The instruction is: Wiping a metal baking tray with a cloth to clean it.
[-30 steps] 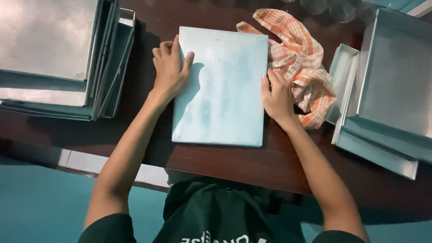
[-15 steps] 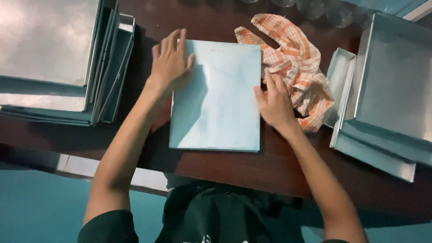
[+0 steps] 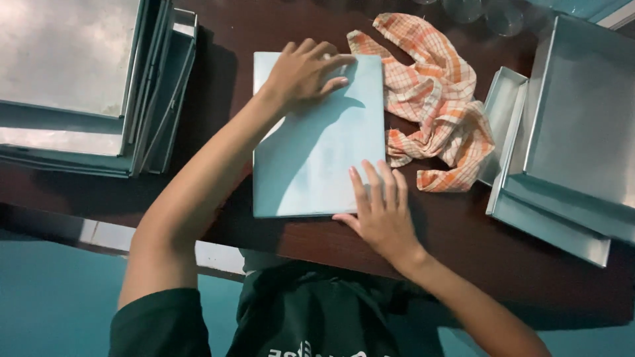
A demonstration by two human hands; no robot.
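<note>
Overhead, both hands lie flat and open on a pale metal tray (image 3: 317, 145) atop the dark wooden table (image 3: 463, 238): left hand (image 3: 305, 71) at its far edge, right hand (image 3: 378, 211) at its near corner; teal floor below.

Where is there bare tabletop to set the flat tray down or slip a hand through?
Bare dark wood shows between the left tray stack and the flat tray, and along the near edge below the checked cloth, right of the right hand. It is crowded between the cloth and the right tray stack. The left hand rests on the flat tray.
</note>
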